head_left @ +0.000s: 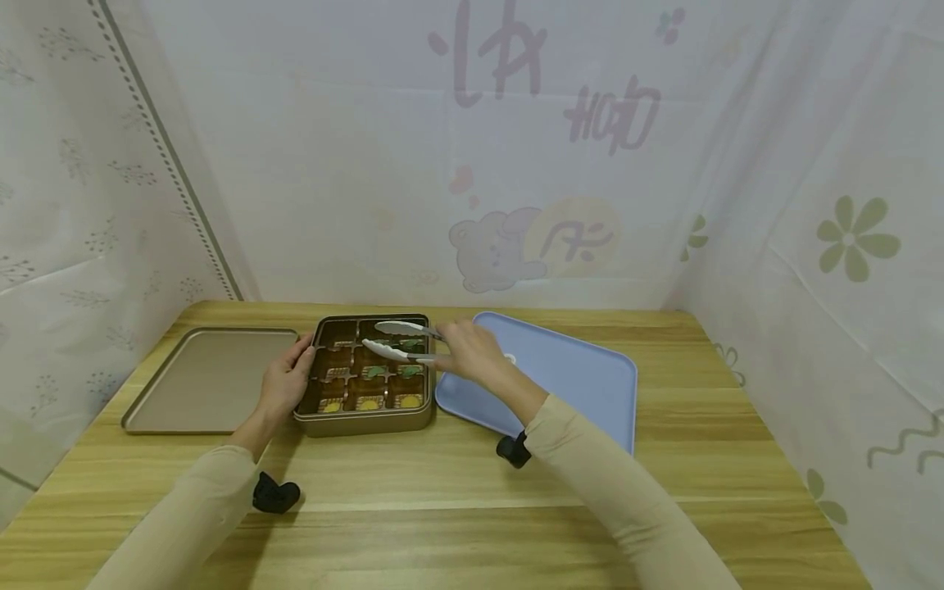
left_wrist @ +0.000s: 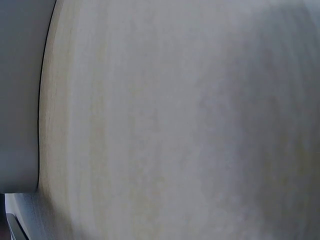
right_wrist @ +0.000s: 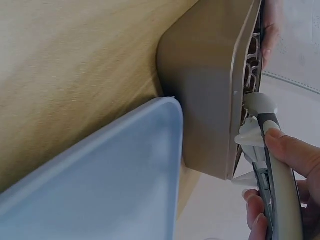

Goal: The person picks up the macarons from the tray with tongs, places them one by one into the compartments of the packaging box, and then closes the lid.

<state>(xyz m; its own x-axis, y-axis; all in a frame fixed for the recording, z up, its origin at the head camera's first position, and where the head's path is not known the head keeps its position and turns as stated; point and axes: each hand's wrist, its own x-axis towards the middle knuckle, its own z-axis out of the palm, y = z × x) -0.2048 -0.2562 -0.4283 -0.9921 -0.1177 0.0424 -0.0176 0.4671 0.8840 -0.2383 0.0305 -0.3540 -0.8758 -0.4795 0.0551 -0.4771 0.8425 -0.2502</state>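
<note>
A bronze-coloured box with a divided brown insert stands left of centre. Yellow round pieces lie in its front row of compartments, and green leaf-like pieces in some cells behind them. My left hand holds the box's left side, fingers at the rim. In my right hand is a pair of tongs with pale scalloped tips. The tips are spread apart over the back compartments; nothing shows between them. In the right wrist view, thumb and fingers grip the tongs' handles.
Left of the box lies a flat bronze lid. A blue tray lies to the right, its near left corner close by the box, partly under my right forearm. White printed cloth hangs behind the wooden table and at both sides.
</note>
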